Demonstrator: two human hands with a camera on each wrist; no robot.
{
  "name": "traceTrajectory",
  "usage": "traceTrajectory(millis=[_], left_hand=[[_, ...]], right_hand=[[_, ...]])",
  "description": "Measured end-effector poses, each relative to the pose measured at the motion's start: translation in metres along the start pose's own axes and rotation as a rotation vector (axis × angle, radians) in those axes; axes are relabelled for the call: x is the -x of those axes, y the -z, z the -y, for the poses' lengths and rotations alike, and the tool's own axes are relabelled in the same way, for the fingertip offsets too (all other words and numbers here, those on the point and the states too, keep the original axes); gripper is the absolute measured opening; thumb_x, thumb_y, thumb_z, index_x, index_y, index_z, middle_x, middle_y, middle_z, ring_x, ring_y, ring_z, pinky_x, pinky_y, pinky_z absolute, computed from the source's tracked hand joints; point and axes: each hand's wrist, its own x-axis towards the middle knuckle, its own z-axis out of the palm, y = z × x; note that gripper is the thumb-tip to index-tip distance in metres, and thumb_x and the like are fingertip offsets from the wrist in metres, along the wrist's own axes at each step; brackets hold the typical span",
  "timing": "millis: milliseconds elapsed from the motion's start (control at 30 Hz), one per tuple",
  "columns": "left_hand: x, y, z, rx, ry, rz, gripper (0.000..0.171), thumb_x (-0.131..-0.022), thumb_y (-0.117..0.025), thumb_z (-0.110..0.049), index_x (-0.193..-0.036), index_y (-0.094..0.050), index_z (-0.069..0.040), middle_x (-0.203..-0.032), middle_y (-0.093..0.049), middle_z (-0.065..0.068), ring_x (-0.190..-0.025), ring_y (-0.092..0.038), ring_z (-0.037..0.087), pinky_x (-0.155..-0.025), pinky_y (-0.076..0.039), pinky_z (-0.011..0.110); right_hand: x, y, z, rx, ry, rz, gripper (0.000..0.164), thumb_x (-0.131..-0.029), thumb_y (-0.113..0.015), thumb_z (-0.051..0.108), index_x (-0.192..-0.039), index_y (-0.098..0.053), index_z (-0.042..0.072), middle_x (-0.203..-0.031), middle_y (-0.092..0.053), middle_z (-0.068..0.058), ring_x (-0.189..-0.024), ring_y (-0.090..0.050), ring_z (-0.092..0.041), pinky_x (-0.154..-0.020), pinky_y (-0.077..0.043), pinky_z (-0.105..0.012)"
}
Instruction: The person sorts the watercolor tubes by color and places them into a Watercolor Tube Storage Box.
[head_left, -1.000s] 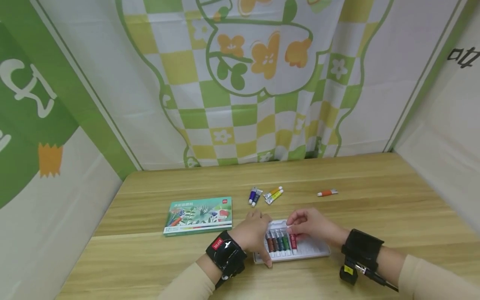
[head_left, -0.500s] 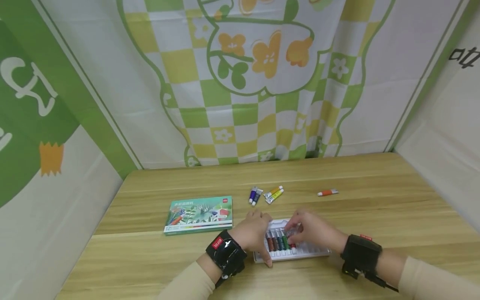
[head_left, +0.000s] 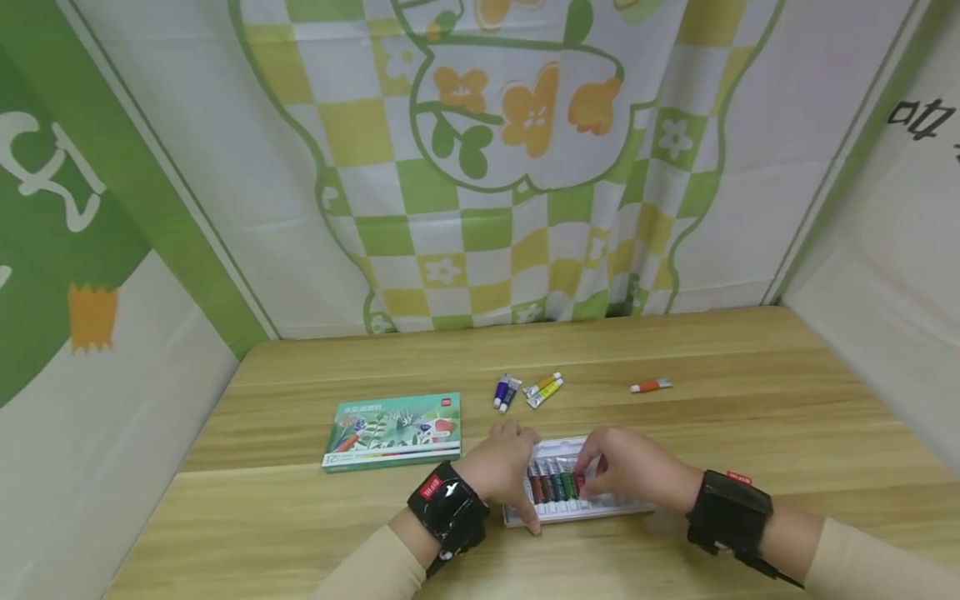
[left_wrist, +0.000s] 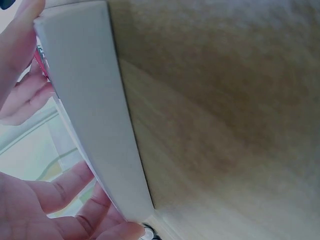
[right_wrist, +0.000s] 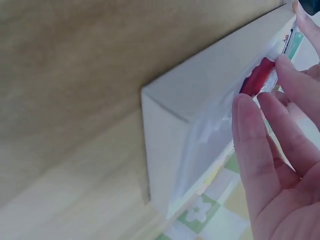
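Tray [head_left: 611, 507] edges gripped by spread left hand [head_left: 501, 468]; right hand [head_left: 630, 467] pinching red tube [head_left: 579, 485]; table [head_left: 757, 425] room around.

Box [head_left: 393, 425] left of tray [head_left: 577, 516] on desk [head_left: 285, 533]; tubes [head_left: 557, 486] in tray; four tubes [head_left: 512, 394] behind tray, lone tube [head_left: 651, 386] farther right.

"Where does the head view sit?"

"High over the near side of the table [head_left: 255, 533], facing far and down, well back: left hand [head_left: 498, 467], right hand [head_left: 637, 468], tray [head_left: 581, 515] and the cloth [head_left: 487, 233] at the far side all fit."

"The left wrist view?"

"Low, turned on its side, close to the tray's left end and facing right."

"And the right?"

"Low and tilted too, close to the tray's near right corner, facing left and far."

"Shared ground?"

"Tray and table in all three; the cloth's checks in the head and right wrist views."
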Motion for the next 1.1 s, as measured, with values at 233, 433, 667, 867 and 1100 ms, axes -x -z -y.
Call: traceTrajectory(millis=[233, 433, 667, 867, 1100], left_hand=[[0.000, 0.001, 0.001, -0.005, 0.003, 0.001, 0.110, -0.047, -0.104, -0.038, -0.138, -0.056, -0.001, -0.118, -0.050, 0.010, -0.108, -0.046, 0.023, -0.094, -0.049, 0.035], [0.000, -0.001, 0.002, -0.009, 0.002, 0.001, 0.110, -0.046, -0.104, -0.038, -0.138, -0.056, -0.001, -0.119, -0.051, 0.010, -0.109, -0.046, 0.024, -0.096, -0.049, 0.035], [0.000, -0.001, 0.002, -0.010, 0.012, 0.005, 0.111, -0.047, -0.104, -0.038, -0.140, -0.055, -0.002, -0.121, -0.052, 0.011, -0.111, -0.047, 0.024, -0.097, -0.049, 0.036], [-0.001, -0.004, 0.002, -0.020, 0.011, -0.001, 0.112, -0.045, -0.104, -0.040, -0.138, -0.056, -0.002, -0.120, -0.051, 0.011, -0.110, -0.047, 0.024, -0.096, -0.049, 0.036], [-0.002, -0.004, 0.003, -0.019, 0.009, 0.001, 0.112, -0.046, -0.104, -0.039, -0.139, -0.056, -0.002, -0.124, -0.051, 0.013, -0.113, -0.047, 0.025, -0.097, -0.050, 0.037]], right_hand=[[-0.002, -0.004, 0.006, 0.113, 0.001, -0.009, 0.016, -0.076, -0.089, 0.004, -0.085, -0.080, 0.014, -0.086, -0.067, 0.009, -0.071, -0.056, -0.006, -0.063, -0.051, -0.024], [-0.003, -0.004, 0.010, 0.159, 0.011, 0.006, 0.015, -0.077, -0.088, 0.004, -0.086, -0.080, 0.013, -0.087, -0.068, 0.008, -0.071, -0.056, -0.006, -0.064, -0.051, -0.025], [-0.001, -0.002, 0.009, 0.178, 0.072, 0.019, 0.016, -0.077, -0.088, 0.004, -0.088, -0.079, 0.012, -0.088, -0.068, 0.008, -0.072, -0.056, -0.003, -0.063, -0.051, -0.024], [-0.001, 0.004, 0.004, 0.112, 0.062, 0.041, 0.013, -0.081, -0.085, 0.006, -0.091, -0.080, 0.014, -0.091, -0.070, 0.009, -0.080, -0.061, -0.005, -0.069, -0.054, -0.026], [-0.006, 0.023, -0.012, -0.023, 0.029, -0.078, 0.005, -0.087, -0.080, 0.006, -0.091, -0.079, 0.008, -0.089, -0.073, 0.006, -0.081, -0.062, -0.009, -0.069, -0.053, -0.026]])
